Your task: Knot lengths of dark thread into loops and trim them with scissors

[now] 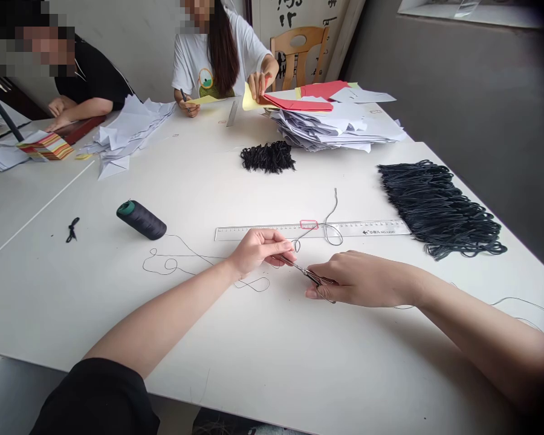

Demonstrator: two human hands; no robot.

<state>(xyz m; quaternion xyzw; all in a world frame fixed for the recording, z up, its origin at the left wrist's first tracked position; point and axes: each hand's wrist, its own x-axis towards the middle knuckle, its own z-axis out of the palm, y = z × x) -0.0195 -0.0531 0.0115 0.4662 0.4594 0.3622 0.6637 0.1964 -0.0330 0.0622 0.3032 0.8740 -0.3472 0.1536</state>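
My right hand (365,278) is closed around the handles of small metal scissors (306,273), whose blades point left toward my other fingers. Thumb and fingers of my left hand (259,251) pinch a dark cord (341,240); its looped end lies past them across a clear ruler (258,231). The scissor tips are at the left fingertips, and whether they touch the cord cannot be made out. Thin black thread (181,266) curls on the table left of and below my left hand. It leads to a dark spool of thread (142,220) lying on its side.
Black looped cords (439,208) lie in a row at right, with a smaller black bundle (268,157) farther back. A small black knotted cord (73,230) is at left. Paper stacks (330,130) stand across the white table (236,374), where two people sit working.
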